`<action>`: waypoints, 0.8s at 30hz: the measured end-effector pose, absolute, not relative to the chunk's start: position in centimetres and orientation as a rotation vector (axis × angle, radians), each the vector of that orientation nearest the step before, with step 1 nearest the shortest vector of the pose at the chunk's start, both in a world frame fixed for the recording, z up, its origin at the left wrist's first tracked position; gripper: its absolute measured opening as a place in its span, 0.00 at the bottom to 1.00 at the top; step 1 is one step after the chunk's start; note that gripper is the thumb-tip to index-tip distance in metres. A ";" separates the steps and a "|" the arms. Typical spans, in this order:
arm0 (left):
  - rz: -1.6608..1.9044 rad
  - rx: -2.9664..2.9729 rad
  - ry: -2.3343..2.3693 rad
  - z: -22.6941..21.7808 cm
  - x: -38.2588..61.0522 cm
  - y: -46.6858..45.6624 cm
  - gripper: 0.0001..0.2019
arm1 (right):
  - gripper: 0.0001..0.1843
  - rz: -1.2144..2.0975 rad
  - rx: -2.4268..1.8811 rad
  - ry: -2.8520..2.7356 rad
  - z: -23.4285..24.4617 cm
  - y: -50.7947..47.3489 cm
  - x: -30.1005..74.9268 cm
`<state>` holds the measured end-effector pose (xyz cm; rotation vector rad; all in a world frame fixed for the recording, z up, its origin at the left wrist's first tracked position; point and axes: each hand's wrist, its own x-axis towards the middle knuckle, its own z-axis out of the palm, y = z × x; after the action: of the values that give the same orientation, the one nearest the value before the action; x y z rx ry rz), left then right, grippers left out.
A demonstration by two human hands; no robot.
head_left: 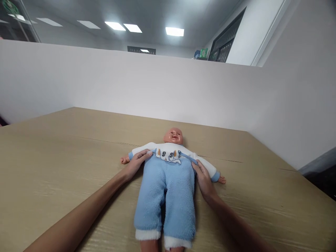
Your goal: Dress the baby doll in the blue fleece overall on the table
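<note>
Doll [166, 182] waist between flanking fingers [144, 155]

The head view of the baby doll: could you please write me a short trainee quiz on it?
1. True or false: the plastic baby doll in a white top lies face up on the light wooden table.
2. What do the left hand and right hand touch? A) the doll's head B) the fluffy light-blue trousers at the waist C) the doll's feet
3. Fill in: the doll's head points ___ the person.
Key: 1 true; 2 B; 3 away from.
</note>
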<state>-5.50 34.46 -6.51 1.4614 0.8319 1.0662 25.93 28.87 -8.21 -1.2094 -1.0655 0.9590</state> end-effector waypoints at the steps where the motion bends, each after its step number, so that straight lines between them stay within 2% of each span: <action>1: 1.082 1.499 0.831 -6.4 -5.4 34.3 0.17 | 0.25 0.936 -1.226 -1.090 -7.8 28.6 25.9; 8: 1.423 1.614 0.907 -6.9 -3.7 34.0 0.15 | 0.18 0.879 -1.216 -1.146 -5.5 30.3 26.8; 10: 1.500 1.618 0.951 -6.9 -3.5 33.8 0.15 | 0.20 0.912 -1.164 -1.261 -4.1 31.7 27.0; 13: 1.603 1.715 1.040 -6.7 -3.4 33.5 0.12 | 0.23 0.803 -1.212 -1.522 -1.4 34.0 26.4; 17: 1.662 1.857 1.062 -6.4 -3.5 33.2 0.09 | 0.18 0.550 -1.295 -1.800 2.2 37.2 22.9; 21: 1.689 1.913 0.987 -6.4 -3.5 33.1 0.08 | 0.16 0.524 -1.153 -2.309 3.7 41.0 17.8; 24: 1.691 1.931 0.931 -6.4 -3.4 33.0 0.07 | 0.19 0.576 -0.910 -2.770 3.2 43.8 14.0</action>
<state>-3.41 33.05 -6.41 1.9312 0.9308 1.6905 13.97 43.79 3.17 -0.9098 -2.7701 0.5763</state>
